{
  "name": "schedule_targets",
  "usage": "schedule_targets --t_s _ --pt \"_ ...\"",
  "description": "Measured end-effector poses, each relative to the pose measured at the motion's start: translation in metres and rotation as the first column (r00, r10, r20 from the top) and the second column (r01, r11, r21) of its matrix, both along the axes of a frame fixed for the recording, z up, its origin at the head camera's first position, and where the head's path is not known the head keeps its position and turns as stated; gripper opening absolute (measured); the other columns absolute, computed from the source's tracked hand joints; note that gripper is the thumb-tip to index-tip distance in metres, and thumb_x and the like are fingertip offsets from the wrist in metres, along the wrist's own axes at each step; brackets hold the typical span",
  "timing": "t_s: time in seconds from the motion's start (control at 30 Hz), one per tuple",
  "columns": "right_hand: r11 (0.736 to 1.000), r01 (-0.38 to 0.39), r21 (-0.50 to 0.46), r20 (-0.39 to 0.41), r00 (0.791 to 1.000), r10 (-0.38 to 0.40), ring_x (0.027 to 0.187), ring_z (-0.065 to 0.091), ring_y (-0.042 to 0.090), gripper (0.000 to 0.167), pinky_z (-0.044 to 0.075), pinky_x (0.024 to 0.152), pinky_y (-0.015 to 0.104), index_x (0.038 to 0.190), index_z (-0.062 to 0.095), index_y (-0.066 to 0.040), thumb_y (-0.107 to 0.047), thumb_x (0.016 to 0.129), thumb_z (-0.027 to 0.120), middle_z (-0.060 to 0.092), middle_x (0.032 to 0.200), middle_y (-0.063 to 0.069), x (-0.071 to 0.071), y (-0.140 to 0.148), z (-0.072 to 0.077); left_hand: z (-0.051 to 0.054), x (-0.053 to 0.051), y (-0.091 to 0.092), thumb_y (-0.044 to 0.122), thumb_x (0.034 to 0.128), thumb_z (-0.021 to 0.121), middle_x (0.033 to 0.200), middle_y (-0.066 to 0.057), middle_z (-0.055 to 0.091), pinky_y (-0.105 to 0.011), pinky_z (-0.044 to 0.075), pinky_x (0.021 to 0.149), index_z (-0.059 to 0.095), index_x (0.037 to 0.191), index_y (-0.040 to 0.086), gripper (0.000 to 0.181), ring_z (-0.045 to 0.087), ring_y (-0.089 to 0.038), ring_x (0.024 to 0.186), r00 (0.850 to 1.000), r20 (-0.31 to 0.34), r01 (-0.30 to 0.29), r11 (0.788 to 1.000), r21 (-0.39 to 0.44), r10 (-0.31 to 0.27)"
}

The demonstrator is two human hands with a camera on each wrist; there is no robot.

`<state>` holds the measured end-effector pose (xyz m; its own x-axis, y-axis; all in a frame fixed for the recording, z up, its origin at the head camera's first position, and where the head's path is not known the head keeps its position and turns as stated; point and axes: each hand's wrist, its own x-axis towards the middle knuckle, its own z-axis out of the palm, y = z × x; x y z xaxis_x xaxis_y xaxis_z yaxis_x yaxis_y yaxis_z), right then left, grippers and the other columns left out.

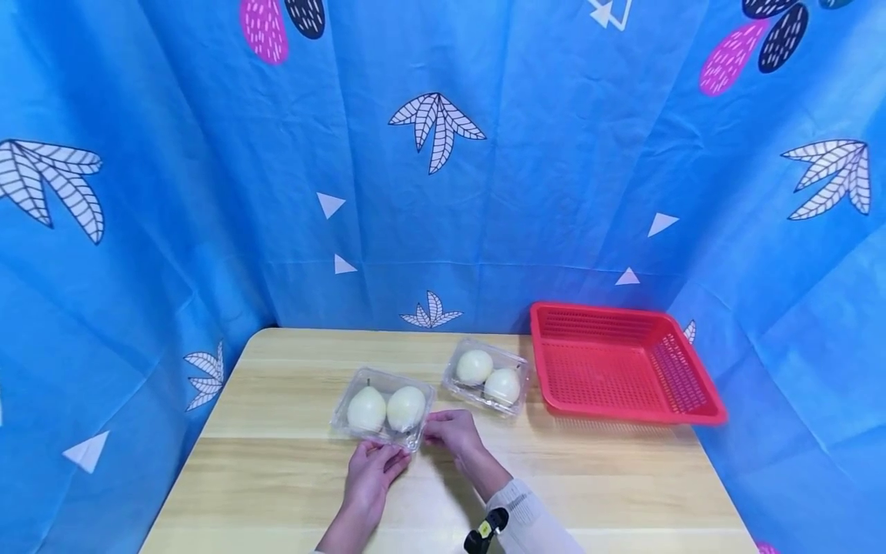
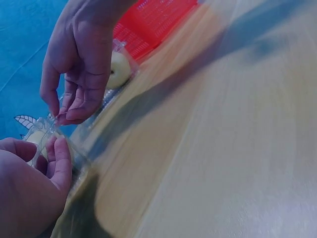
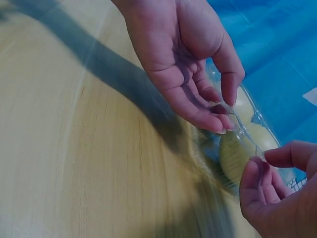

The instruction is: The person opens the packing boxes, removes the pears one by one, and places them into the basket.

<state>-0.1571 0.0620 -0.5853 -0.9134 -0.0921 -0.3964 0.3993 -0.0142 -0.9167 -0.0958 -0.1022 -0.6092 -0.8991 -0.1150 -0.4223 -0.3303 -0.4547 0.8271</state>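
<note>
Against blue curtain (image 1: 429,223), on wooden table (image 1: 270,477): clear container (image 1: 385,402) of two pears (image 1: 365,410), left of middle toward the far edge, laid roughly lengthwise along it. Pinching its rim with left hand (image 1: 369,475) at the near side and right hand (image 1: 454,433) at the right end; equally near, flanking its near right corner.

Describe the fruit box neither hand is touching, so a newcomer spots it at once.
Find the red basket on the right of the table. Just left of it in the head view sits a clear box holding two pale fruits. No hand touches it, whereas the left hand and right hand pinch the similar box farther left.
</note>
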Motion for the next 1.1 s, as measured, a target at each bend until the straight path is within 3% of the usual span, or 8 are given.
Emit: schedule_targets --t_s 0.3,0.5,0.67,1.1 --pt "0.997 -0.066 0.03 -0.004 0.998 0.066 0.062 0.065 0.012 0.024 0.06 0.063 0.024 0.099 0.069 0.011 0.01 0.075 0.069 0.072 0.081 0.01 -0.0011 0.0003 0.0043 -0.002 0.0007 -0.0011 0.003 0.099 0.06 0.112 -0.012 0.063 -0.036 0.061 0.098 0.038 0.121 -0.002 0.032 0.07 -0.019 0.098 1.0 0.007 -0.001 1.0 0.023 0.001" --pt "0.993 -0.11 0.039 -0.019 0.994 0.111 0.061 0.064 0.012 0.009 0.061 0.062 0.024 0.087 0.067 0.002 0.007 0.079 0.068 0.069 0.075 0.008 -0.0014 0.0002 0.0076 -0.0011 0.002 -0.0008 0.001 0.0978 0.06 0.11 -0.013 0.062 -0.036 0.062 0.096 0.038 0.119 -0.002 0.031 0.071 -0.019 0.094 0.999 -0.014 -0.029 0.999 0.043 0.03" --pt "0.99 -0.138 0.027 -0.023 0.99 0.139 0.059 0.064 0.011 0.008 0.061 0.061 0.024 0.082 0.065 0.0 0.007 0.081 0.065 0.067 0.069 0.004 0.0005 -0.0011 0.0063 0.0013 0.0032 -0.0007 0.003 0.0991 0.06 0.111 -0.012 0.062 -0.036 0.062 0.096 0.038 0.124 -0.002 0.033 0.07 -0.019 0.095 0.999 -0.002 -0.033 0.999 0.022 0.033" --pt "0.999 -0.011 0.045 -0.007 1.0 0.011 0.059 0.061 0.01 0.017 0.056 0.061 0.022 0.089 0.071 0.002 0.007 0.074 0.067 0.066 0.066 -0.001 0.0038 -0.0003 0.0015 0.0026 0.0043 0.0064 0.005 0.1014 0.058 0.115 -0.014 0.062 -0.037 0.06 0.099 0.034 0.127 -0.003 0.036 0.072 -0.022 0.1 0.999 -0.015 -0.036 0.999 0.028 0.037"
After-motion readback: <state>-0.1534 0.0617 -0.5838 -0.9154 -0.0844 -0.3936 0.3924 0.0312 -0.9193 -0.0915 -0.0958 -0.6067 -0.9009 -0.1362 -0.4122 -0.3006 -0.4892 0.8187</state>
